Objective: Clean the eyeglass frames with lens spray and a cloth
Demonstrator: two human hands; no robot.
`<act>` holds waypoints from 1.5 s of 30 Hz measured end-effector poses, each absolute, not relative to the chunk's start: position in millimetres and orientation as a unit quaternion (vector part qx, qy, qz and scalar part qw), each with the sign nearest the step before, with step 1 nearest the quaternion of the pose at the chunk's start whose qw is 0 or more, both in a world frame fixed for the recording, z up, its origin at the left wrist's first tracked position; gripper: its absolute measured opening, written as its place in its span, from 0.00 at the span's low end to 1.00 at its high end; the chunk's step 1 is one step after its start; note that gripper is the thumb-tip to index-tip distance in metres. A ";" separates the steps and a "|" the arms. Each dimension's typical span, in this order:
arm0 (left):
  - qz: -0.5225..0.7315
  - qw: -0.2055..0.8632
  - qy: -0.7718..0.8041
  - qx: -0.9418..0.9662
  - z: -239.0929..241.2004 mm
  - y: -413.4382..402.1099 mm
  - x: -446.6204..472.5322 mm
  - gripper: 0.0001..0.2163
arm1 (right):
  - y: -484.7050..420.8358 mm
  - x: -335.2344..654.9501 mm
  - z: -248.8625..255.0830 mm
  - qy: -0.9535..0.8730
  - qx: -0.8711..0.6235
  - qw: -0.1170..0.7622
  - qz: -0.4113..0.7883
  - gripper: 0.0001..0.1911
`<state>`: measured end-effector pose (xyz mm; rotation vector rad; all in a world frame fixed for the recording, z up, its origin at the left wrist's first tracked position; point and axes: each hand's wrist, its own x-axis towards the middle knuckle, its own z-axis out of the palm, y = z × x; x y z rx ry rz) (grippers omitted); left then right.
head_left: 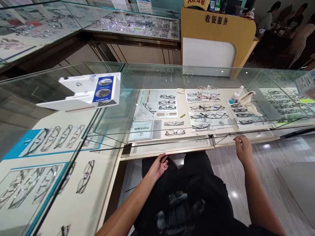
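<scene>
My left hand [159, 166] is at the front edge of a shallow drawer [172, 147] under the glass counter, palm turned up and fingers loosely bent and apart. It holds nothing that I can see. Farther right, my right hand [243, 149] has its fingers pressed together at the front of a second shallow drawer [221, 139]. Whatever they pinch, if anything, is hidden. Behind the glass, in front of my hands, lie clear-framed glasses [175, 132], a printed card [140, 130] and more dark-framed glasses [200, 126] on white boards.
On the left counter stands an open white and blue box [104, 90], with rows of glasses [85, 177] below it. A spray bottle [236, 95] and a beige cloth [248, 101] are at the right. Beyond are a wooden cashier desk [197, 26] and people seated at the far right.
</scene>
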<state>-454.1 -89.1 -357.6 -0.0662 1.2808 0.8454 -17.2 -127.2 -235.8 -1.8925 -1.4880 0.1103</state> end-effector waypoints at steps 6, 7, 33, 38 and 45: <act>0.380 0.725 0.573 -0.037 -355.7 -97.2 -454.9 0.08 | -108.6 -10.9 -230.2 -0.587 -0.727 0.347 0.080 0.17; 0.380 0.725 0.574 -0.037 -355.6 -97.9 -455.0 0.08 | -105.6 -9.5 -228.7 -0.591 -0.724 0.344 0.089 0.17; 0.257 0.676 0.637 0.269 -270.1 -145.7 -467.6 0.19 | -57.6 -11.5 -190.5 -0.678 -0.636 0.209 0.304 0.20; 0.078 0.628 0.433 0.642 -140.5 -131.2 -469.2 0.14 | -8.8 -53.9 -172.9 -0.763 -0.506 0.031 0.401 0.22; 0.213 0.167 0.572 0.774 -120.3 -59.1 -494.9 0.29 | 45.8 -118.4 -195.1 -0.812 -0.535 -0.158 0.169 0.17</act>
